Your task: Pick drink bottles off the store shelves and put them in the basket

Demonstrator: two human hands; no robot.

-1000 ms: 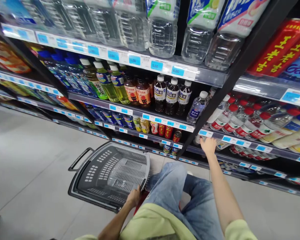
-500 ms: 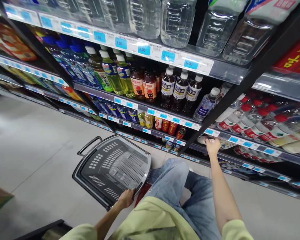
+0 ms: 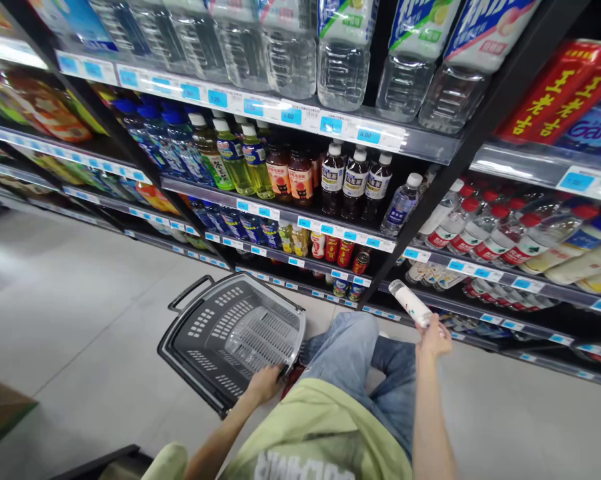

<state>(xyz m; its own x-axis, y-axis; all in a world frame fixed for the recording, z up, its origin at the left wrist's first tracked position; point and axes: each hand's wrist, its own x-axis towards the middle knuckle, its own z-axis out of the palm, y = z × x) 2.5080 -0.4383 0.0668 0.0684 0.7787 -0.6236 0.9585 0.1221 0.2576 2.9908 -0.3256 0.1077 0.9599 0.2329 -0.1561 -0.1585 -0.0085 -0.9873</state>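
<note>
A bottle with a white label [image 3: 410,303] is in my right hand [image 3: 434,335], whose fingers wrap round its near end. The bottle is tilted, its far end pointing up and left, in front of the lower shelves. My left hand [image 3: 267,384] is closed on the near rim of a dark grey shopping basket [image 3: 195,357], close to my left knee. Inside the basket lies a clear bottle [image 3: 245,343]. The basket's black handle [image 3: 193,292] rests at its far left side.
Shelves of drinks [image 3: 275,215] run across the front, with large clear bottles [image 3: 344,73] on the upper level and red-capped water bottles [image 3: 503,233] at the right. A cardboard box [image 3: 3,413] stands on the floor at the lower left.
My right hand has drawn the white-labelled bottle out of the lower shelf, back towards me. My left hand is still on the basket. The view has tilted slightly upward.
</note>
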